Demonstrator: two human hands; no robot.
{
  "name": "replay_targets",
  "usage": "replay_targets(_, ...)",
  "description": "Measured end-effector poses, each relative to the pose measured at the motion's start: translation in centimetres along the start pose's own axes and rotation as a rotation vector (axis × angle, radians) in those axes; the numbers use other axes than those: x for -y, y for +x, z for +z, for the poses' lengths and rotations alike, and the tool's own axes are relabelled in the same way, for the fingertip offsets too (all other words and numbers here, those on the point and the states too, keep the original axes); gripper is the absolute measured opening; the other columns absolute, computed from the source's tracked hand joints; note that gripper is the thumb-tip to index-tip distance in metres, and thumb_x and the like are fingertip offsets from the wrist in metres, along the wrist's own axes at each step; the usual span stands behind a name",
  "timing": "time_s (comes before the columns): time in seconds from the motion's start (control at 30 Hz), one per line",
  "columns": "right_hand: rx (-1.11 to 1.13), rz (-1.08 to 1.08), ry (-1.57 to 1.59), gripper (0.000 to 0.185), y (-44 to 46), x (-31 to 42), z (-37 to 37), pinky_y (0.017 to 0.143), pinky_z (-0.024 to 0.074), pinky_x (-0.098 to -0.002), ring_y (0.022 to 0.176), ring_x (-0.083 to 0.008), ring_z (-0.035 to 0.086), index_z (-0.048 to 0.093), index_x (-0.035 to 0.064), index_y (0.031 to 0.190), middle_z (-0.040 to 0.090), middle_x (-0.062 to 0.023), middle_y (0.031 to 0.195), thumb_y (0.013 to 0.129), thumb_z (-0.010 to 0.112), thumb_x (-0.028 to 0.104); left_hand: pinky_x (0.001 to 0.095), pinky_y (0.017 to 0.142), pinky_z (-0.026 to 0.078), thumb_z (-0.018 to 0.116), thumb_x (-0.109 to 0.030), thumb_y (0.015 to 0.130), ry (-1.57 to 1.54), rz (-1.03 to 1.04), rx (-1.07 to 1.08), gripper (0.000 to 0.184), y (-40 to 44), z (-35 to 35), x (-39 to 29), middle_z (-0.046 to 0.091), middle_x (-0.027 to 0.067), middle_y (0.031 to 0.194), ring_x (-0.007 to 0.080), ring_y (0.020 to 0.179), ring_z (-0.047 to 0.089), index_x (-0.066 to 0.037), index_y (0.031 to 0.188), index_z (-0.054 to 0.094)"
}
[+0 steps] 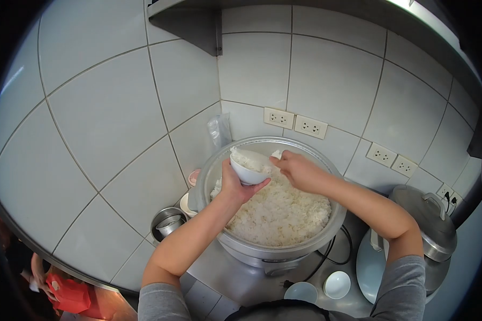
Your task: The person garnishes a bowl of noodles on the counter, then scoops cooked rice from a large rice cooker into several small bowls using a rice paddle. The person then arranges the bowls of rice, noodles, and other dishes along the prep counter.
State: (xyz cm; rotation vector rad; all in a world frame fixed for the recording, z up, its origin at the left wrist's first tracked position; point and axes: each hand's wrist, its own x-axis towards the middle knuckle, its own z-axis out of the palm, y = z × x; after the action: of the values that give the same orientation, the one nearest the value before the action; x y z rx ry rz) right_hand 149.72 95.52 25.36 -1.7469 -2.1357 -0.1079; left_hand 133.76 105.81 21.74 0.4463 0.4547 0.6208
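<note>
My left hand (236,183) cups a small white bowl (247,174) from below and holds it tilted over a large metal pot (334,214). White rice (246,159) shows inside the bowl. Just to the right, my right hand (293,170) is closed, with a white utensil (276,154) at its fingertips, mostly hidden by the fingers. Beneath both hands, a wide mass of cooked rice (284,214) fills much of the pot.
Two white bowls (337,284) (301,292) stand near the counter's front. Metal bowls (167,222) sit left of the pot, a lidded pot (423,214) at right. Black cable (349,251) lies on the counter. Wall sockets (310,127) are behind. Another person's hand (44,284) is at lower left.
</note>
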Motion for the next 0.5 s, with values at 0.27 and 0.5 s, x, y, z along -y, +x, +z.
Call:
replay_targets(0.27, -0.115, -0.123, -0.056, 0.040, -0.5, 2.3, -1.2, 0.066, 0.0440, -0.0361, 0.074, -0.0260, 0.054, 0.056, 0.0106, 0.119, 0.051, -0.0121, 0.082, 0.081, 0.053, 0.001, 0.0507, 0.082, 0.048, 0.028, -0.053, 0.082, 0.192, 0.027, 0.083, 0.058, -1.1, -0.5, -2.0, 0.052, 0.0098, 0.121, 0.0303, 0.108, 0.053, -0.015, 0.121, 0.049)
replay_targets(0.5, -0.094, -0.129, 0.028, 0.036, 1.1, 1.6, -4.2, 0.067, 0.0442, -0.0387, 0.076, -0.0283, 0.054, 0.058, 0.0091, 0.116, 0.052, -0.0123, 0.081, 0.081, 0.052, 0.003, 0.0514, 0.081, 0.046, 0.026, -0.054, 0.080, 0.226, 0.025, 0.162, 0.061, -1.2, -1.2, -2.5, 0.052, 0.0110, 0.120, 0.0310, 0.108, 0.053, -0.015, 0.120, 0.049)
